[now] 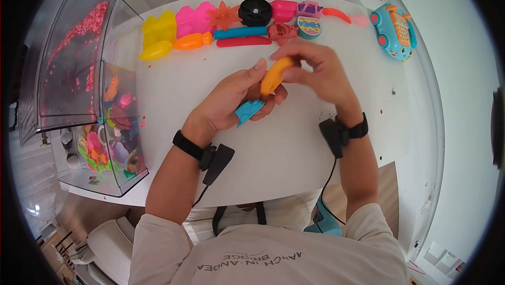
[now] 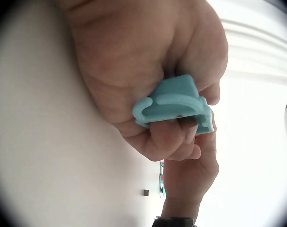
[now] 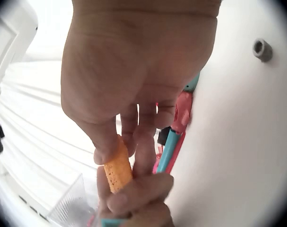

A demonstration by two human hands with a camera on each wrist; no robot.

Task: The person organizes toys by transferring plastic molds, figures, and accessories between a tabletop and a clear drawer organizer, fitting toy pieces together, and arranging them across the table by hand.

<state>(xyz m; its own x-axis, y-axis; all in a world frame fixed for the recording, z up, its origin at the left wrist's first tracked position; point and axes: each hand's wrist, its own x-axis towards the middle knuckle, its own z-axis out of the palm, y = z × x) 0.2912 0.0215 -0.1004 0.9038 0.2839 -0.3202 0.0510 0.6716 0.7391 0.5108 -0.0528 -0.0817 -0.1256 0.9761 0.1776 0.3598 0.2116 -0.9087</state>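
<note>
1. Pinches the upper end of the speckled orange piece [image 1: 275, 76] between thumb and fingers of the right hand [image 1: 323, 77], at mid-table and tilted. Shows narrow gaps between the fingers in the right wrist view.
2. Grips the lower end of the same piece in the left hand [image 1: 226, 95], with fingers bent inward.
3. Holds the teal plastic piece [image 1: 250, 110] in the left hand too, fingers curled against its underside, just nearer than the orange piece (with a hook-like rim, by the left wrist view).
4. Hides the orange piece behind the left palm and teal piece in the left wrist view; cannot tell from there how the thumb lies.
5. Lines up along the far side of the white table [image 1: 310, 164]: yellow flower-shaped toy [image 1: 159, 26], pink toy [image 1: 193, 21], orange star-shaped toy [image 1: 224, 15], black round piece [image 1: 255, 12], purple piece [image 1: 309, 9] and red curved piece [image 1: 336, 15], with teal bar [image 1: 241, 33] and red bar [image 1: 243, 41] just nearer.
6. Stands at the left: clear bin [image 1: 122, 143], filled with mixed toy pieces.
7. Sits at the far right: blue toy telephone [image 1: 394, 32].
</note>
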